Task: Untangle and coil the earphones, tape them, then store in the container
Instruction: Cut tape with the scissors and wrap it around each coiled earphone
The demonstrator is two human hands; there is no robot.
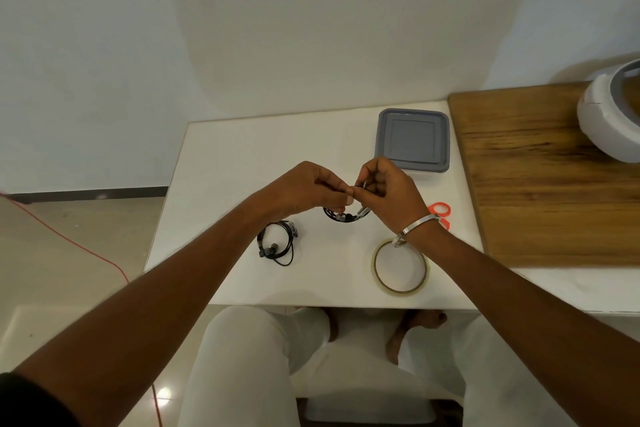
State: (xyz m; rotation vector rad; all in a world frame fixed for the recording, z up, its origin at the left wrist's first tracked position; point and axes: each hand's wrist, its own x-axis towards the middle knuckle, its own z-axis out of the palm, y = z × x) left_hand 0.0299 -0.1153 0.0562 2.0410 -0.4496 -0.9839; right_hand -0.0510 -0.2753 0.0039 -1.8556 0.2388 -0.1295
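Near the table's front edge lie a tape roll and a second earphone bundle. Above mid-table, the left hand and right hand, fingers curled, pinch the coiled earphones. The lidded container sits at the far right corner.

White wall, beige tiled floor, white table, wooden board.
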